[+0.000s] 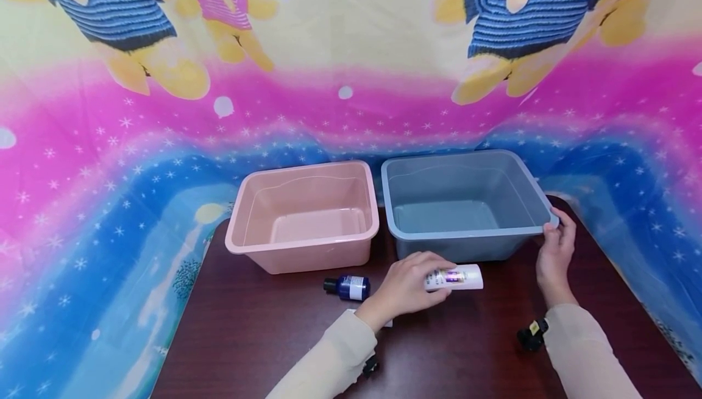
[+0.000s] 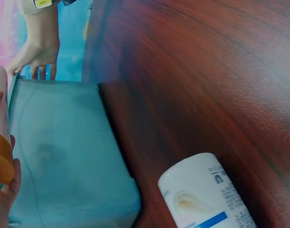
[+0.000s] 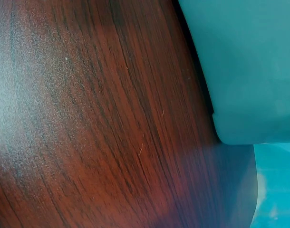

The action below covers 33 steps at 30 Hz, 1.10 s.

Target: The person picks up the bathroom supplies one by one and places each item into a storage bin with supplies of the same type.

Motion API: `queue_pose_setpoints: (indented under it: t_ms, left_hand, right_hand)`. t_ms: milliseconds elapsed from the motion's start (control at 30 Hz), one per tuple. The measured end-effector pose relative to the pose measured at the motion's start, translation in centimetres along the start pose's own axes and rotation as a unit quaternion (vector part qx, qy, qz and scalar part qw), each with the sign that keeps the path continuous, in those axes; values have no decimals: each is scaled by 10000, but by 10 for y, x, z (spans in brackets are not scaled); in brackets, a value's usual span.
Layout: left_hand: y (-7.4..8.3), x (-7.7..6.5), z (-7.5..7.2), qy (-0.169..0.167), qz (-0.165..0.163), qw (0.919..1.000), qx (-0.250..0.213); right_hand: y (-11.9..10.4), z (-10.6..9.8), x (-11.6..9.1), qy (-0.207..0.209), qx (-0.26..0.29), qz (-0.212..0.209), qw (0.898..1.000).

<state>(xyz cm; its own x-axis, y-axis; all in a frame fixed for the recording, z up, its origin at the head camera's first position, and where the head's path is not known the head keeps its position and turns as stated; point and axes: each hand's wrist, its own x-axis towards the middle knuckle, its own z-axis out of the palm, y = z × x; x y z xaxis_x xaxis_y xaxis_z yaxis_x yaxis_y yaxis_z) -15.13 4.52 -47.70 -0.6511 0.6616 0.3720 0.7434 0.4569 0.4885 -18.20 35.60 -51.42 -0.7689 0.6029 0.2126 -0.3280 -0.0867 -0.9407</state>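
From my feed, my left hand (image 1: 412,280) grasps the white bottle (image 1: 465,277) near one end, between both hands; loose fingers could drop it. My right hand (image 1: 557,256) grips the blue tub (image 1: 482,248) by a corner; tugging might shift it.

Lower right of centre, the bottle (image 1: 458,277) is white and purple-marked, the tub (image 1: 466,247) above it grey-blue; the desk (image 1: 258,338) has reddish-brown woodgrain, the backdrop (image 1: 71,137) white snowflakes.

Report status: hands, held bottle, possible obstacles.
Left hand holds white bottle, before blue-grey bin. Right hand on bin's rim. Possible obstacle: dark-blue bottle near left hand.
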Motion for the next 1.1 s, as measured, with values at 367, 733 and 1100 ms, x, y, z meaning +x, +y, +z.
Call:
queue_pose_setpoints:
  t_ms: [367, 733, 1100]
  left_hand:
    - [8, 6, -13, 134, 106, 9997, 157]
    - [10, 8, -23, 174, 157, 9980, 587]
    - [6, 11, -30, 388, 345, 9955, 792]
  right_hand:
    - [2, 0, 1, 21, 19, -136, 9999]
    - [1, 0, 0, 1, 8, -223, 9998]
    - [1, -1, -2, -9, -327, -131, 9994]
